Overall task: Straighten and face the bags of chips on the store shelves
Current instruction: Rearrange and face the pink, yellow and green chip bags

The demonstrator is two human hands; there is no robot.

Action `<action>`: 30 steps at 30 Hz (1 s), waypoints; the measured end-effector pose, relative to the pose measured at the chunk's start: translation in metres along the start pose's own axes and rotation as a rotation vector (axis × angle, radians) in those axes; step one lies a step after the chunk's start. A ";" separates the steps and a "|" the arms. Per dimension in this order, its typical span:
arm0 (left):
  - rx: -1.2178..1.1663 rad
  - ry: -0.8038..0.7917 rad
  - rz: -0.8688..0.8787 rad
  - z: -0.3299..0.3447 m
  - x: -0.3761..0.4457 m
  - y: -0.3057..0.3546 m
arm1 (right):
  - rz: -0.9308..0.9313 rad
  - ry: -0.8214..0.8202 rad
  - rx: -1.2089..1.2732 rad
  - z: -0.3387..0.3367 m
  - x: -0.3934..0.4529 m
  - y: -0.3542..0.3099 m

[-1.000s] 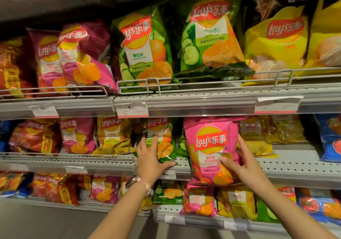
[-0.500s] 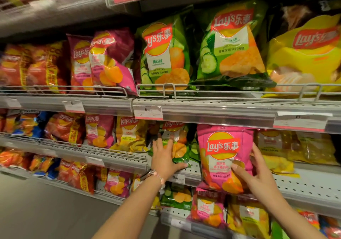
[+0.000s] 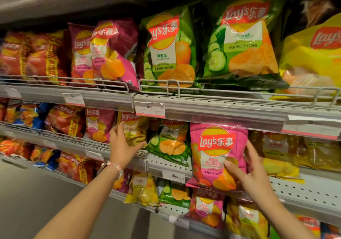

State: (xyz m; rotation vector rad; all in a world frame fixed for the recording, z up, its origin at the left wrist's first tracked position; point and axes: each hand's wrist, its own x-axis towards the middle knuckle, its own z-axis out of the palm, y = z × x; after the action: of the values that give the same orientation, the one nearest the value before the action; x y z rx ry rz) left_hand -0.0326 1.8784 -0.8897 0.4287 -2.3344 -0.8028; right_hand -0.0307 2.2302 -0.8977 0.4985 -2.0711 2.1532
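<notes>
Middle shelf (image 3: 212, 166), left to right. Red bags (image 3: 66, 118) and a magenta bag (image 3: 98, 124) stand at far left. Left hand (image 3: 122, 146) grips the lower left edge of the gold bag (image 3: 133, 128), thumb stretched right under it. Just right, a green cucumber bag (image 3: 170, 142) leans tilted, bottom forward. Right hand (image 3: 252, 176) pinches the pink bag (image 3: 215, 155), thumb on its face, fingers along its right edge; bag upright, face out, at the shelf's near lip. More gold bags (image 3: 287, 150) further right.
</notes>
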 end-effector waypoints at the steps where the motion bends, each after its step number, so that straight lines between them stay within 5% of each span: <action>1: -0.017 0.000 -0.036 -0.003 0.010 -0.007 | 0.003 0.000 0.000 0.003 0.001 -0.001; 13: -0.073 -0.196 -0.104 0.016 0.070 -0.069 | -0.075 0.069 0.118 0.068 0.007 0.018; 22: -0.271 0.030 -0.062 0.021 0.068 -0.057 | -0.028 0.148 0.070 0.073 0.008 0.016; 30: -0.376 0.028 -0.051 -0.020 0.057 -0.045 | -0.008 0.145 0.041 0.080 0.008 0.008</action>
State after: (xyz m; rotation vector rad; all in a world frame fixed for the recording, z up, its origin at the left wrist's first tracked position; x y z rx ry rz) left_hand -0.0581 1.8081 -0.8802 0.3324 -2.0901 -1.2215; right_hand -0.0284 2.1495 -0.9021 0.3433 -1.9499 2.1610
